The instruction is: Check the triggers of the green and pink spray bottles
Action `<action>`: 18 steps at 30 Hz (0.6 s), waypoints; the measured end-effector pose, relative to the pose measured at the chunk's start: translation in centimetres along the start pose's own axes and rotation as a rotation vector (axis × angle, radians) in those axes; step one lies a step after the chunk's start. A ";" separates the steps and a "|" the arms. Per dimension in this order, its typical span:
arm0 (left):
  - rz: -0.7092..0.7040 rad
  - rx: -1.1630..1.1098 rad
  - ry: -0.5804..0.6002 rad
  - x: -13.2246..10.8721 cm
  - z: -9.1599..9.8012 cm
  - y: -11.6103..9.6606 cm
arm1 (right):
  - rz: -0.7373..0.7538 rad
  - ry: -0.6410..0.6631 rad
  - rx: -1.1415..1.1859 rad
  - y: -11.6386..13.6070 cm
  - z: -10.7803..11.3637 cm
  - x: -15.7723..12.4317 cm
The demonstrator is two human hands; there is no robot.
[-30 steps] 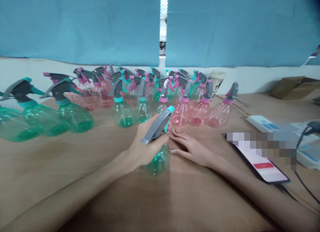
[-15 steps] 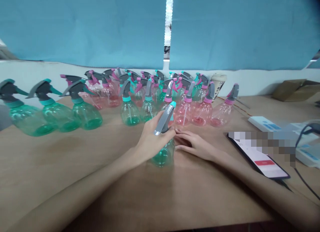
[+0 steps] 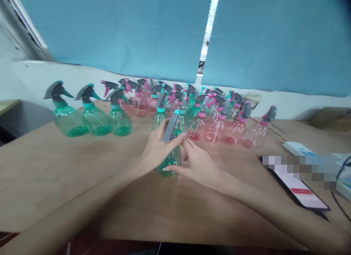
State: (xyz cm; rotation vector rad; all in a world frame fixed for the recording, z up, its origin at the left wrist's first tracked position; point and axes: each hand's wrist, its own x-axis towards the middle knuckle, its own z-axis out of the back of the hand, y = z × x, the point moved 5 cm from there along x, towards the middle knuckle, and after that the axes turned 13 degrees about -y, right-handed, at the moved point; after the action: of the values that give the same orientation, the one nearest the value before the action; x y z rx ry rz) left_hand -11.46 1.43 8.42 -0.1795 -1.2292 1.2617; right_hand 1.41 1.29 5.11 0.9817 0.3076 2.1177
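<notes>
A green spray bottle [image 3: 170, 160] with a grey trigger head stands upright on the brown table [image 3: 82, 174] in front of me. My left hand [image 3: 157, 148] is wrapped round its neck and upper body. My right hand [image 3: 197, 163] lies against the bottle's right side, thumb along its lower body and fingers curled at its shoulder. Behind it stand several green and pink spray bottles [image 3: 208, 117] in rows, with three green ones [image 3: 93, 116] at the far left.
A phone [image 3: 297, 183] with a lit screen lies on the table at the right, a cable running from it. White boxes [image 3: 298, 149] and a paper cup [image 3: 252, 99] sit beyond. Blue curtains [image 3: 123, 32] hang behind the table.
My view has swung left and tilted. My right hand has risen from lying flat on the table and closed against the bottle's side. My left hand has kept its hold.
</notes>
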 end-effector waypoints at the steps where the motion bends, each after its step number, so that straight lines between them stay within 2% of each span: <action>1: 0.003 0.019 -0.013 0.1 0.8 0.4 | 0.010 -0.015 -0.009 0.8 -0.8 0.4; 6: 0.060 0.041 -0.057 0.5 4.8 2.6 | 0.086 -0.045 -0.009 3.5 -4.6 2.3; 9: 0.058 0.000 -0.090 0.5 6.7 4.3 | 0.063 -0.006 -0.015 4.5 -6.5 3.5; 13: 0.088 -0.035 -0.198 -0.1 9.3 6.7 | 0.019 0.027 -0.051 5.1 -8.0 5.4; 16: 0.172 -0.034 -0.293 -2.0 12.0 7.4 | 0.014 0.035 -0.113 5.0 -8.8 7.3; 18: 0.226 -0.052 -0.249 -4.7 13.5 7.1 | 0.014 0.038 -0.152 4.7 -9.4 8.5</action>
State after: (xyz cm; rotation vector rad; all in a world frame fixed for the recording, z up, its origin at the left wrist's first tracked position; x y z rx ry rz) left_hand -25.33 -6.18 6.24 -0.2085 -1.4885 1.4809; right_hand -11.50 5.23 5.80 0.8580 0.1569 2.1399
